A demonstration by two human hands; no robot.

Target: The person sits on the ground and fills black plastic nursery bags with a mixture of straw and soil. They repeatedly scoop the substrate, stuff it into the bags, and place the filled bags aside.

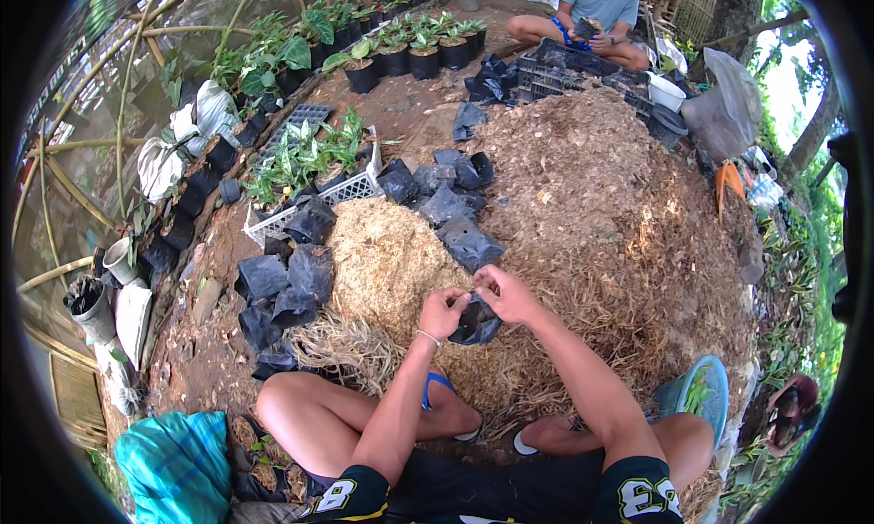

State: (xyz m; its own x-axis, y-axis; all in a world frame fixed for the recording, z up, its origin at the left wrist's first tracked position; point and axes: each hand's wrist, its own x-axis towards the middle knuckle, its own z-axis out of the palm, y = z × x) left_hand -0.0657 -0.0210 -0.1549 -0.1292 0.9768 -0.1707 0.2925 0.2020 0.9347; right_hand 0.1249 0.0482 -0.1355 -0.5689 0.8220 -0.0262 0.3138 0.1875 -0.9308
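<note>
Between my feet and the heap of pale sawdust-like material (389,251) is a black plastic grow bag (476,324) with its mouth facing up. My left hand (442,312) pinches the bag's rim on its left side. At the far side of the rim, the fingers of my right hand (504,293) are bent close together at the plastic. Whatever lies inside the bag is too dark to make out. Several black grow bags (470,242) lie just beyond my hands, and more black bags (300,278) are piled left of the pale heap. Dry straw (348,346) lies by my left knee.
A broad brown mulch mound (573,162) rises ahead and right. White crate (355,186) with leafy plants stands left. Potted plants (423,49) line the back. A person (594,19) sits at the far side by black crates (546,73). A blue basket (713,394) stands by my right knee.
</note>
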